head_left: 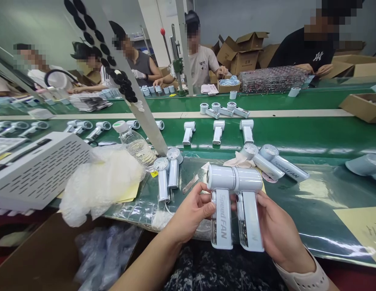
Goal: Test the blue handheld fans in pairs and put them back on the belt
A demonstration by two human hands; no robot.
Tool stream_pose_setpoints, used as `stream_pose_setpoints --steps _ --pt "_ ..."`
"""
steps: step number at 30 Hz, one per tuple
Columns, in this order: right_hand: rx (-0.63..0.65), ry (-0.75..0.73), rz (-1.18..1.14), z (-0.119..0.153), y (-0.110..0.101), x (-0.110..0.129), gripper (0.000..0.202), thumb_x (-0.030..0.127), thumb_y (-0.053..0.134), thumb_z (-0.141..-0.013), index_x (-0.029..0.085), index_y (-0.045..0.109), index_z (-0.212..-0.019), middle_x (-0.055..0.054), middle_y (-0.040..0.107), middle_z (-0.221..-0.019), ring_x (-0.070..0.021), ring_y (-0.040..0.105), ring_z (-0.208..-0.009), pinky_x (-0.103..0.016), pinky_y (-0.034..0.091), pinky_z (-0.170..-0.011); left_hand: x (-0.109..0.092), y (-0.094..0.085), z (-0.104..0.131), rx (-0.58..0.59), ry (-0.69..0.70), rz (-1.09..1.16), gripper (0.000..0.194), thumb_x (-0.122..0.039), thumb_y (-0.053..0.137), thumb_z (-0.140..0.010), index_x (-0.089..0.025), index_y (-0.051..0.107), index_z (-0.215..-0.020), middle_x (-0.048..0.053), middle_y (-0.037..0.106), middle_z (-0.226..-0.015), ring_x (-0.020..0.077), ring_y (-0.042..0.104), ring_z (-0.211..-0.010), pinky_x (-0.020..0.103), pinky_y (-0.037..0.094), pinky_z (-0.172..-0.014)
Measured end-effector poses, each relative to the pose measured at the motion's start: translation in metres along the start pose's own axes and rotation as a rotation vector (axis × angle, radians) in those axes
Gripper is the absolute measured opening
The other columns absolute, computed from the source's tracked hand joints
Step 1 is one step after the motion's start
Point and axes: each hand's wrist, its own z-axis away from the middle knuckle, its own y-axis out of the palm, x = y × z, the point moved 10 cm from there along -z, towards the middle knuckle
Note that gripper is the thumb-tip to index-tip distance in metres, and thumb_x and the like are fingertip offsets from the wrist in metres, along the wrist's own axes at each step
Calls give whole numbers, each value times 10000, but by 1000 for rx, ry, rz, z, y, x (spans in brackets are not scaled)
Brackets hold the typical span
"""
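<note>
Two pale blue handheld fans are held up side by side over the table edge, their round heads touching end to end. My left hand is closed around the left handheld fan, whose handle reads "Speed FAN". In my right hand is the right handheld fan, gripped by the outer side of its handle. Both handles hang down, and a clear side of each shows parts inside. Just beyond lie two more fans on a pinkish cloth. Left of my hands, a pair of fans rests on the clear mat.
A green conveyor belt carries several fans. A slanted metal post rises at left, near a plastic bottle, a foam bag and a perforated white box. Several co-workers sit across the belt. A yellow paper lies at right.
</note>
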Motion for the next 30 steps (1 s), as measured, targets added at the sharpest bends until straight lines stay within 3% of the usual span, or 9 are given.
stream_pose_setpoints --steps 4,10,15,17,19,21,24,27,30 --pt "30 -33 2 2 4 4 558 374 711 -770 224 601 -1296 -79 778 -871 -252 713 -705 -395 584 -700 -10 6 1 56 65 30 580 -508 804 -720 -206 460 -1075 143 761 -1039 296 734 -971 351 547 -771" --pt "56 -102 80 1 -3 8 558 434 755 -758 286 609 -1275 -59 761 -1031 -273 707 -862 -413 564 -801 -14 3 2 89 102 -17 504 -474 766 -777 -206 488 -1100 115 755 -986 263 727 -938 342 535 -779" --pt "54 -425 416 14 -9 33 586 280 923 -557 280 688 -1094 -66 766 -1007 -329 684 -965 -469 524 -923 -41 10 16 125 246 -364 421 -278 771 -778 -250 618 -1169 109 691 -1237 277 649 -1149 397 469 -983" --pt "186 -621 483 28 6 50 490 310 921 -567 294 722 -1014 -78 776 -1017 -352 683 -1013 -508 498 -973 -58 21 27 182 381 -533 392 -205 740 -781 -278 678 -1160 99 673 -1297 302 608 -1232 470 342 -1129" --pt "391 -742 533 42 24 61 294 388 856 -690 318 752 -955 -81 789 -1018 -348 675 -1089 -537 455 -1032 -73 31 38 226 508 -643 378 -152 679 -805 -304 712 -1149 82 687 -1286 302 591 -1265 511 159 -1217" --pt "542 -776 595 49 36 62 151 421 750 -823 348 767 -954 -74 797 -1013 -327 671 -1134 -564 424 -1063 -82 38 46 251 577 -708 391 -119 627 -822 -323 725 -1141 70 717 -1231 293 612 -1243 527 66 -1231" --pt "631 -751 611 47 40 57 124 386 659 -909 376 763 -976 -49 794 -1039 -306 703 -1086 -606 393 -1079 -83 44 46 275 594 -780 413 -121 614 -814 -327 722 -1155 77 742 -1167 304 648 -1183 556 50 -1226" --pt "520 -713 660 37 32 53 158 338 726 -857 351 758 -1011 -48 791 -1046 -307 716 -1041 -573 422 -1071 -74 43 37 293 593 -887 449 -160 668 -755 -289 715 -1182 110 748 -1097 323 681 -1067 570 82 -1219" --pt "295 -738 778 40 9 71 346 243 892 -656 301 777 -977 -66 784 -1003 -315 690 -1045 -489 440 -1074 -74 24 32 229 587 -824 283 -256 737 -716 -248 766 -998 115 725 -878 307 670 -897 563 323 -1122"
